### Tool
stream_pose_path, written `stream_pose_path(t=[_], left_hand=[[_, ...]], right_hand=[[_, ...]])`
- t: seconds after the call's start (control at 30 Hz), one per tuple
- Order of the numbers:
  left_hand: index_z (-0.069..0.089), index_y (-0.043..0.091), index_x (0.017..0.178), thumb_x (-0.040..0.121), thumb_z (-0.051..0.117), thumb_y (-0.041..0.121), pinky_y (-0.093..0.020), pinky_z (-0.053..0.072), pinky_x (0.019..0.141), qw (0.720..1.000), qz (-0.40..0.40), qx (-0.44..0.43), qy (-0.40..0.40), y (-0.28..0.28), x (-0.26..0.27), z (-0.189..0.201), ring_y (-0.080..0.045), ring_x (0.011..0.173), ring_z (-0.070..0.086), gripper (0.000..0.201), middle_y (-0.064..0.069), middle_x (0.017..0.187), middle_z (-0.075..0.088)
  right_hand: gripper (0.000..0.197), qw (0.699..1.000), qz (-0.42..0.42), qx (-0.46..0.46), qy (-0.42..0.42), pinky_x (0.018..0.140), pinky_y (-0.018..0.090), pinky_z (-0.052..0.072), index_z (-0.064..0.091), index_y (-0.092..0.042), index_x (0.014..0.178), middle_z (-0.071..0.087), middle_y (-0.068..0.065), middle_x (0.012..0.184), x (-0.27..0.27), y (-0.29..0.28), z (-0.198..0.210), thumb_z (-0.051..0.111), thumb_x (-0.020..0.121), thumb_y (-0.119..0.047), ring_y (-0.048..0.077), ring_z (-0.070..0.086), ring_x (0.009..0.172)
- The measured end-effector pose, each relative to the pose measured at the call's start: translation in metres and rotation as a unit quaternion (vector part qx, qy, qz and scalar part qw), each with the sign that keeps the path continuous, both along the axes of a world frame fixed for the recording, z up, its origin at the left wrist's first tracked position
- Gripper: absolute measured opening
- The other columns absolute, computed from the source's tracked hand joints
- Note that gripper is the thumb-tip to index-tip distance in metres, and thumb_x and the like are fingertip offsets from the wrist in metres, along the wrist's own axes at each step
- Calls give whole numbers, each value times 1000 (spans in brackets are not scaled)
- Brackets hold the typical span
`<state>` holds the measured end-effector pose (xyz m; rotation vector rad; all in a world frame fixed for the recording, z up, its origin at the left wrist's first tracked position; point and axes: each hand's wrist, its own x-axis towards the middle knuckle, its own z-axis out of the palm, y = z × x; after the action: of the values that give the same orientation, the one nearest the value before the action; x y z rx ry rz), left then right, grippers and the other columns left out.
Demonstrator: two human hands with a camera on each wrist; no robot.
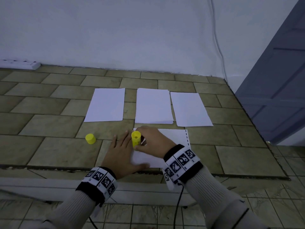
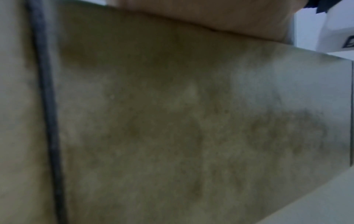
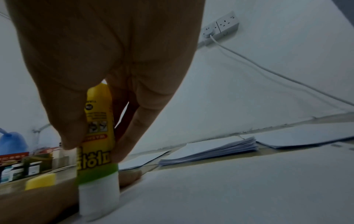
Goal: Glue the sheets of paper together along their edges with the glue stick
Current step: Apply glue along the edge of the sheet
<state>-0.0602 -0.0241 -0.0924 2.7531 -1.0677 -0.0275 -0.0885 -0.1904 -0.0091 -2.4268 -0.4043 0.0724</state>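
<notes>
My right hand (image 1: pixel 143 138) grips a yellow glue stick (image 1: pixel 136 140) upright, and its white glue end (image 3: pixel 99 197) presses down on the left edge of a white sheet (image 1: pixel 168 142) on the tiled floor. My left hand (image 1: pixel 122 146) lies flat with straight fingers at that sheet's left edge, beside the stick; the left wrist view shows only blurred tile and a strip of palm (image 2: pixel 201 15). The yellow cap (image 1: pixel 90 138) stands on the floor to the left. Beyond lie a single sheet (image 1: pixel 107 104), a paper stack (image 1: pixel 153 105) and another sheet (image 1: pixel 189 109).
A white power strip (image 1: pixel 21 64) lies by the wall at far left and a white cable (image 1: pixel 217 47) runs down the wall. A blue-grey door (image 1: pixel 280 80) stands on the right. A step edge (image 1: pixel 66 167) crosses under my wrists. Boxes and a blue bottle (image 3: pixel 11 144) stand far left.
</notes>
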Motion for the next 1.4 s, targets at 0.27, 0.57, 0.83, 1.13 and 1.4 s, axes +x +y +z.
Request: stream_pose_path(t=[0.27, 0.57, 0.83, 1.13, 1.4], left_hand=[[7, 10, 155, 56, 8, 103, -49, -4, 121, 999, 21, 21, 24, 1, 1, 0, -9, 145, -11, 136, 1, 162, -2], [19, 9, 154, 64, 13, 100, -51, 5, 121, 1000, 22, -1, 15, 3, 2, -7, -14, 149, 4, 128, 0, 162, 10], [14, 14, 156, 64, 7, 99, -44, -5, 121, 999, 41, -4, 32, 2, 2, -5, -11, 149, -2, 125, 5, 163, 5], [11, 15, 156, 64, 4, 99, -46, -3, 121, 999, 38, 6, 31, 2, 0, -3, -11, 149, -4, 125, 5, 163, 2], [10, 14, 156, 65, 6, 97, -46, -4, 121, 999, 38, 12, 30, 2, 1, -4, -11, 149, -5, 123, 5, 163, 1]], right_hand=[[23, 996, -65, -62, -5, 70, 28, 36, 58, -2, 95, 60, 16, 98, 51, -12, 1, 70, 80, -14, 20, 48, 81], [20, 995, -94, -11, 23, 71, 31, 43, 54, -10, 82, 58, 4, 86, 28, -31, 5, 72, 76, -16, 20, 54, 81], [18, 990, -81, 98, 52, 75, 42, 56, 65, -10, 87, 67, 3, 92, -35, -64, -7, 74, 72, -14, 18, 64, 82], [13, 995, -34, 90, 30, 73, 34, 56, 67, -14, 87, 65, 5, 95, -48, -65, -12, 73, 76, -16, 15, 63, 81], [17, 995, -84, 33, 37, 78, 45, 53, 63, -4, 85, 66, 10, 91, -1, -74, 0, 72, 73, -10, 24, 63, 86]])
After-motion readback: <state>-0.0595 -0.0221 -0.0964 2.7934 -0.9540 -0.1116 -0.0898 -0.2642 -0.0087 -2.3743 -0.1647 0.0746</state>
